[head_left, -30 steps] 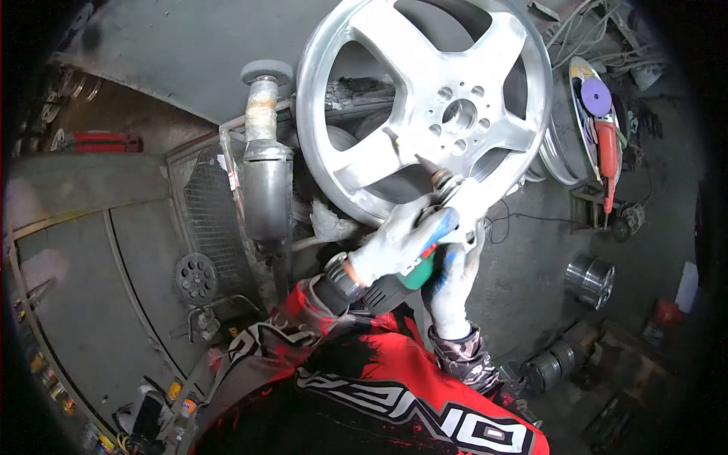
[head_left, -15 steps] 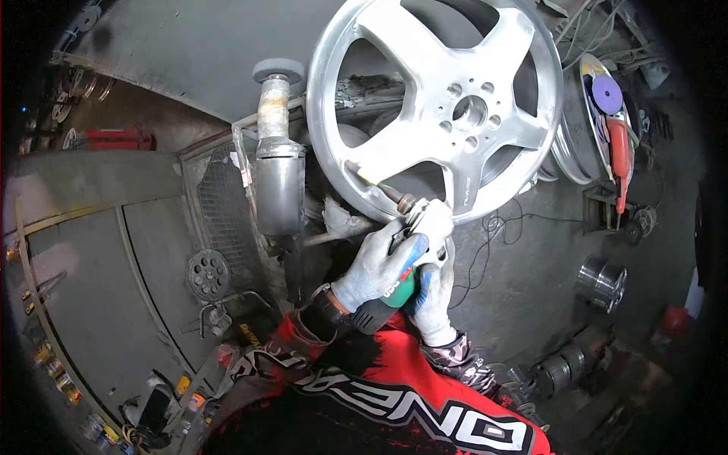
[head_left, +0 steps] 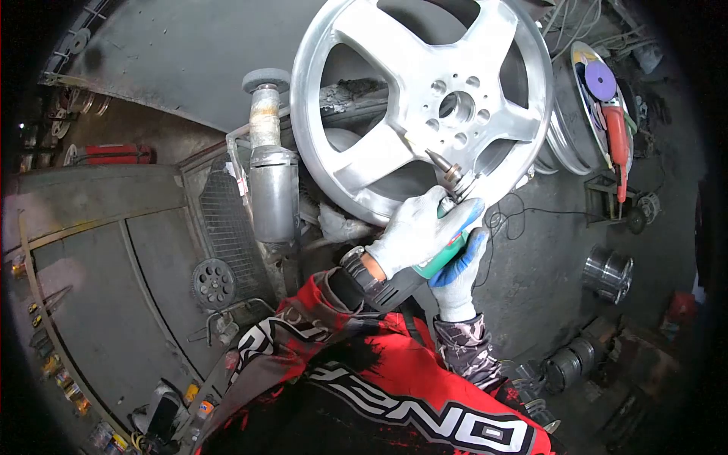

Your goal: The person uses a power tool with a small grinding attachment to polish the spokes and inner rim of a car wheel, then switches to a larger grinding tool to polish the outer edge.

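With both gloved hands I hold a green angle grinder [head_left: 441,260] with a dark rear end. My left hand [head_left: 417,231] wraps over the body just behind the head. Supporting it from the right side, my right hand [head_left: 457,280] is closed round the body, blue palm coating showing. From the head a long spindle [head_left: 447,168] points up and left, its pale yellowish tip [head_left: 409,142] right at a spoke. That spoke belongs to a large silver alloy wheel rim [head_left: 421,68], which stands face toward me with several bolt holes round its centre bore.
Left of the rim stands a grey cylindrical machine [head_left: 274,193] topped by a round grey wheel [head_left: 265,80]. A red power tool [head_left: 618,140] with a purple disc [head_left: 600,80] lies at right. A cable [head_left: 542,211] trails over the floor; another rim [head_left: 607,274] lies beyond it.
Both hands have carried the grinder right and slightly up. Its tip has gone from the rim's lower left to a spoke nearer the centre. The view has shifted a little.
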Demonstrator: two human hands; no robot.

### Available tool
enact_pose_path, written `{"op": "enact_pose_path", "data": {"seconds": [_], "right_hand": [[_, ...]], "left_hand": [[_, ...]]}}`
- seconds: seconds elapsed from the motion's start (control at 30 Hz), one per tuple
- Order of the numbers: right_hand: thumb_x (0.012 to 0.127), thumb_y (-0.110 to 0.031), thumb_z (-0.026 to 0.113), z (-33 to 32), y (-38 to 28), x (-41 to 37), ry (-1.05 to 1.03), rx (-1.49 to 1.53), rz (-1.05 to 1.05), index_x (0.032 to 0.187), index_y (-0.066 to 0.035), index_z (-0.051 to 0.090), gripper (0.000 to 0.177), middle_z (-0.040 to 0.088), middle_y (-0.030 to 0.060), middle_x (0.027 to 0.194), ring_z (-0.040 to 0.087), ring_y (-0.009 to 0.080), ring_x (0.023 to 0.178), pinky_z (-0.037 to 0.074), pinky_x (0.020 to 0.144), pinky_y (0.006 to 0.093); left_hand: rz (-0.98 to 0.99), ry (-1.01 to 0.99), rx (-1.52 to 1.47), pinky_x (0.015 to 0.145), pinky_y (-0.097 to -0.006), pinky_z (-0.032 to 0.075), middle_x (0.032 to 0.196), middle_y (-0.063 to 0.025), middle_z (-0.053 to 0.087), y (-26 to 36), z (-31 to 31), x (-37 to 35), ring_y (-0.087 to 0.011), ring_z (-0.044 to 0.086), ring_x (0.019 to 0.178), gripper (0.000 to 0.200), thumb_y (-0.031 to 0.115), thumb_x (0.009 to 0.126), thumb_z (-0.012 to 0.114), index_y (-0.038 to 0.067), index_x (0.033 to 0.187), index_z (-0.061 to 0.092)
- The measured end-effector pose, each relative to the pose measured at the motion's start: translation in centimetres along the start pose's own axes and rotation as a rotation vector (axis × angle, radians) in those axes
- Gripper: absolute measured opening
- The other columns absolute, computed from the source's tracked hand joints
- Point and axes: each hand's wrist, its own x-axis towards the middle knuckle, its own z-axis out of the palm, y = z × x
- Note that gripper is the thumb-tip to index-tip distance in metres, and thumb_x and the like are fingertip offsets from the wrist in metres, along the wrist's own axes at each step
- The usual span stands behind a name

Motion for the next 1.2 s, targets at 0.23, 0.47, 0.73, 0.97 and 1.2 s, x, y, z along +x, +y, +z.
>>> {"op": "enact_pose_path", "data": {"seconds": [0.23,0.47,0.73,0.97,1.2], "right_hand": [[0.108,-0.049,0.032,1.4,-0.5,-0.4,-0.049,0.056,0.072,0.152,-0.009,0.032,0.060,0.047,0.0086,0.146,0.046,0.0190,0.134,0.037,0.113,0.0375],[0.103,-0.061,0.033,0.0,-0.8,0.7,-0.041,-0.186,0.082,0.157,-0.020,0.027,0.068,0.046,0.0049,0.148,0.044,0.0223,0.137,0.034,0.116,0.0408],[0.107,-0.055,0.029,1.8,-1.8,0.8,-0.048,0.034,0.100,0.154,-0.014,0.031,0.063,0.046,0.0068,0.146,0.046,0.0200,0.135,0.035,0.114,0.0380],[0.105,-0.060,0.030,1.5,-1.0,-0.1,-0.084,0.064,0.165,0.157,-0.018,0.028,0.067,0.045,0.0045,0.148,0.044,0.0197,0.136,0.034,0.116,0.0386],[0.109,-0.048,0.024,0.7,-1.0,0.9,-0.045,0.027,0.115,0.154,-0.008,0.030,0.060,0.042,0.0086,0.150,0.043,0.0196,0.136,0.034,0.115,0.0370]], "left_hand": [[0.198,-0.042,0.558,0.062,-0.0430,0.052,0.094,-0.0193,0.060,-0.8,0.4,-1.7,-0.0338,0.065,0.078,0.037,0.026,0.096,0.062,0.011,0.130,0.061],[0.181,-0.084,0.573,0.058,-0.0446,0.052,0.094,-0.0180,0.057,-1.1,0.9,-0.6,-0.0335,0.064,0.076,0.053,0.022,0.090,0.063,0.020,0.142,0.053],[0.274,-0.018,0.545,0.055,-0.0414,0.052,0.093,-0.0191,0.058,-1.4,1.1,0.0,-0.0326,0.063,0.072,0.055,0.019,0.087,0.063,0.017,0.142,0.053],[0.223,-0.015,0.580,0.055,-0.0409,0.052,0.090,-0.0181,0.057,-1.1,0.8,-1.3,-0.0319,0.063,0.072,0.055,0.019,0.087,0.063,0.017,0.141,0.054],[0.208,-0.019,0.623,0.052,-0.0403,0.054,0.086,-0.0182,0.057,-1.5,1.2,-0.4,-0.0305,0.064,0.064,0.048,0.032,0.094,0.057,0.029,0.142,0.051]]}}
